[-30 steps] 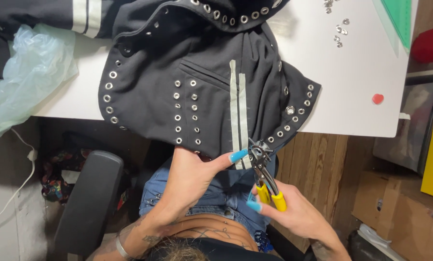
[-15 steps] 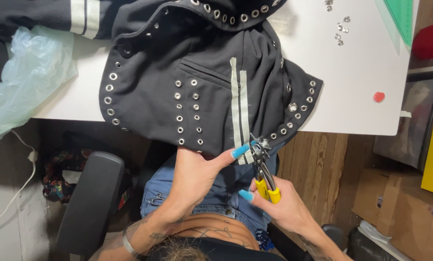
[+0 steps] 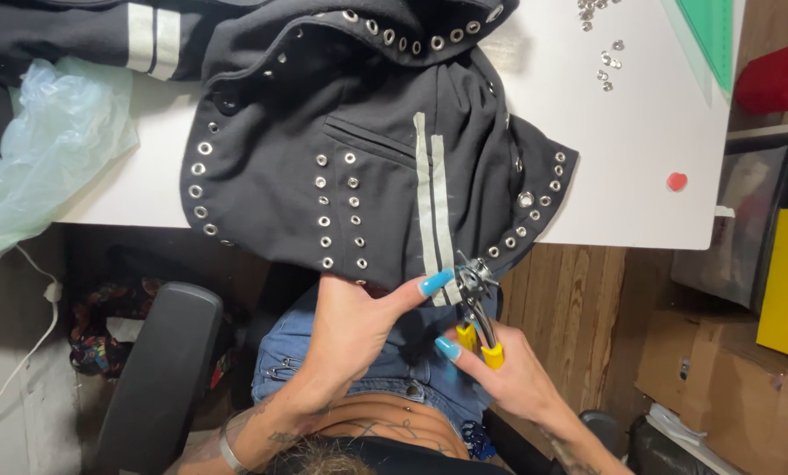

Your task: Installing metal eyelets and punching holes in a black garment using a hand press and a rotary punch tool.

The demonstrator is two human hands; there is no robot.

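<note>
Left hand pinching black jacket hem at 6 o'clock, right hand squeezing yellow-handled pliers: likely crooked eyelet if fabric slips.

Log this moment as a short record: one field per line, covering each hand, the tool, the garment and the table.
left hand: holds the hem of the black garment, finger pressed by the tool head
right hand: grip closed on the yellow-handled pliers
pliers: head at the garment's lower edge
garment: studded with metal eyelets, grey stripe
white table: loose eyelets, clear plastic bag
</note>
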